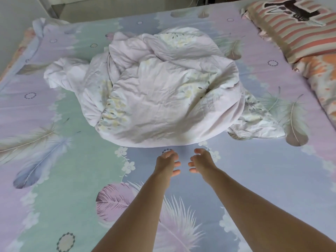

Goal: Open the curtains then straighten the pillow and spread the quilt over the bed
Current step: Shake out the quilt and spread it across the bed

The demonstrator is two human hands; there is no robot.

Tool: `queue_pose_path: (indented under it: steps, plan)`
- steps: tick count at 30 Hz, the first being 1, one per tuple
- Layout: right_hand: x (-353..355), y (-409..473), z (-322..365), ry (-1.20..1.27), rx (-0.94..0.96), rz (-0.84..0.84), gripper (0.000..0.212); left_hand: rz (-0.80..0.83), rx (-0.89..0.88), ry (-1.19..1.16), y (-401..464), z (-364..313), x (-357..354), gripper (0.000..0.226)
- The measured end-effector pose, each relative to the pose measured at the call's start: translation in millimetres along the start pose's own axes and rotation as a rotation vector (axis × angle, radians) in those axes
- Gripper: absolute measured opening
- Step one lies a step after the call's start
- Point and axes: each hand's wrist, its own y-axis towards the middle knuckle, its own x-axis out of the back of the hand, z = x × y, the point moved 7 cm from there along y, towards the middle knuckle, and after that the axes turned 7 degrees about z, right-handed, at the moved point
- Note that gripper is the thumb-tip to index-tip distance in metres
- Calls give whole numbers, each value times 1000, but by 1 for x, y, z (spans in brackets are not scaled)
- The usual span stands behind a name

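A crumpled pale lilac quilt (154,91) with a faint floral print lies bunched in a heap in the middle of the bed (54,160), which has a pastel feather-print sheet. A striped pink and cream pillow (298,28) rests at the far right of the bed. Both my arms stretch forward over the sheet. My left hand (168,162) and my right hand (201,161) hover side by side just short of the quilt's near edge, fingers spread and curled, holding nothing.
An orange patterned cloth or second pillow (321,79) lies along the right edge below the striped pillow. A light floor and wall (91,8) show beyond the far side of the bed. The sheet corner at the far left is rumpled.
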Motion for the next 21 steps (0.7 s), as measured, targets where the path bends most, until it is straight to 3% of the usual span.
queue_pose_path:
  steps: [4,7,9,12,14,19,21]
  plan:
    - [7,37,8,138,-6,-97,40,-83,57,-49,36,0,10,13]
    - [17,60,4,531,-64,-214,29,-130,101,-139,54,3,15,7]
    - [18,69,7,741,-76,-204,19,-130,130,-209,59,5,17,12]
    - [8,82,23,720,-24,-29,4,-75,144,-282,61,3,14,15]
    - [-2,80,30,683,7,48,10,-31,135,-306,59,1,9,20]
    - [-16,29,49,583,144,148,11,167,72,-442,41,-13,-21,62]
    - [-21,-2,57,527,189,180,11,266,-23,-465,26,-30,-36,65]
